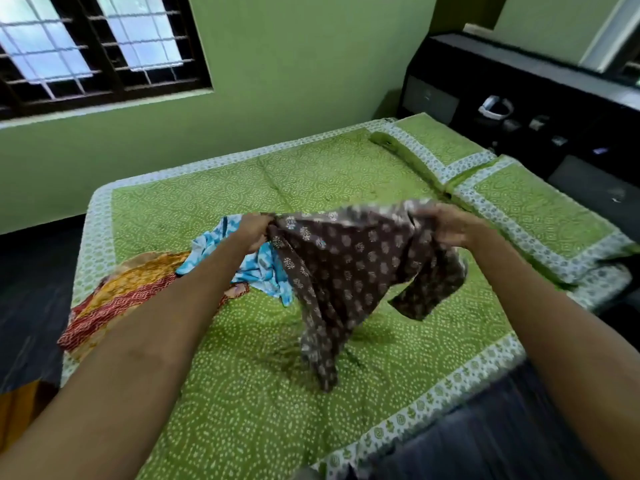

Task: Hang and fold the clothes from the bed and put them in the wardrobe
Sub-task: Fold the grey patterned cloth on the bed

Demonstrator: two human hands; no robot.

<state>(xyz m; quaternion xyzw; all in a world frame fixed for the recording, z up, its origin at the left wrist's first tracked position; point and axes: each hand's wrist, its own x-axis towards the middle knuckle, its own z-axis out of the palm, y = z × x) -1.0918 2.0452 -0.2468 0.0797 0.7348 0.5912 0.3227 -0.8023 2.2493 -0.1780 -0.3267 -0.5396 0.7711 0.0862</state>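
Note:
A brown garment with a pale flower print (346,268) hangs spread between both hands above the bed. My left hand (254,228) grips its left top edge and my right hand (446,225) grips its right top edge. One sleeve dangles at the right, and the lower end trails down to the green bedspread (242,393). Behind my left arm on the bed lie a light blue printed garment (263,268) and an orange and red patterned cloth (138,289).
Two green pillows (519,209) lie at the head of the bed on the right. A dark headboard unit (540,109) with small items stands behind them. A barred window (93,46) sits in the green wall. Dark floor surrounds the bed.

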